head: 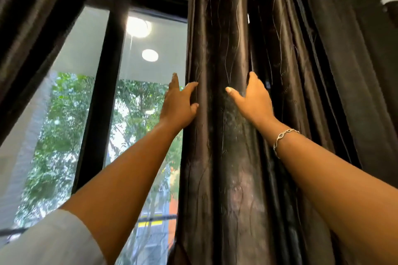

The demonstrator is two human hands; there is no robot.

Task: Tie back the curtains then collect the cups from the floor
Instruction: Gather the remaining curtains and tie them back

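Bunched curtain [224, 157] hangs w/ long axis vertical, rt of window [146, 114], between both hands. L hand [179, 103] curls round its window-side edge. R hand [254, 99] has fingers tucked in a fold, thumb splayed. Both equally near. No cups in view.

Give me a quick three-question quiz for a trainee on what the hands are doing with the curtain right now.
1. True or false: the left hand is holding a cup.
2. Which wrist wears the bracelet? A left, B right, C neither.
3. Fill in: the right hand grips the dark ____ beside the window.
Key: 1 false; 2 B; 3 curtain.
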